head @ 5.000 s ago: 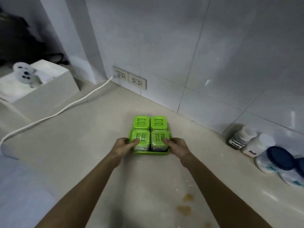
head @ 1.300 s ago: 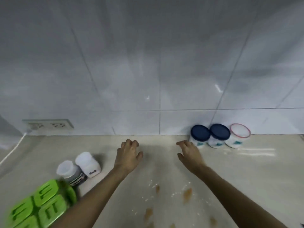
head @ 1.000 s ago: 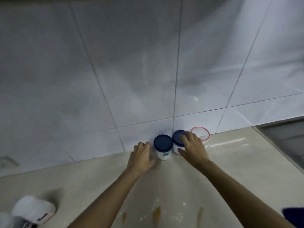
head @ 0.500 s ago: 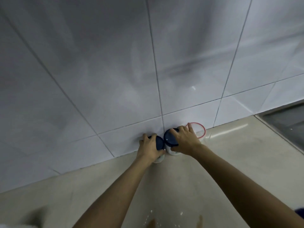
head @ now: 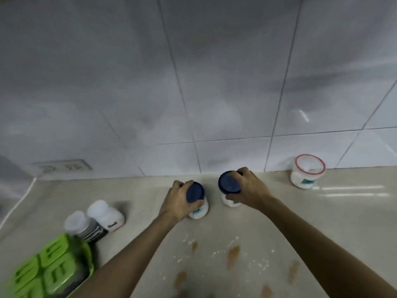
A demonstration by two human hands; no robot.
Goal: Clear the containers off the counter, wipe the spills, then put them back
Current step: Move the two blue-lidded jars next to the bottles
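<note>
Head view. Left hand: fingers wrapped round a blue-lidded jar at the lid. Right hand: fingers clamped likewise on a second blue-lidded jar. Both jars sat near the wall, whether on or just off the counter could not be told. Red-rimmed tub stood apart, to the right.

Risk, judged: gripped by the lids, a loose lid could release its jar; a jar carried low could drag through the brown spills.

Surface: beige, strewn with pale crumbs. Room: grey tiled wall, socket, two white-capped bottles, green tray.
</note>
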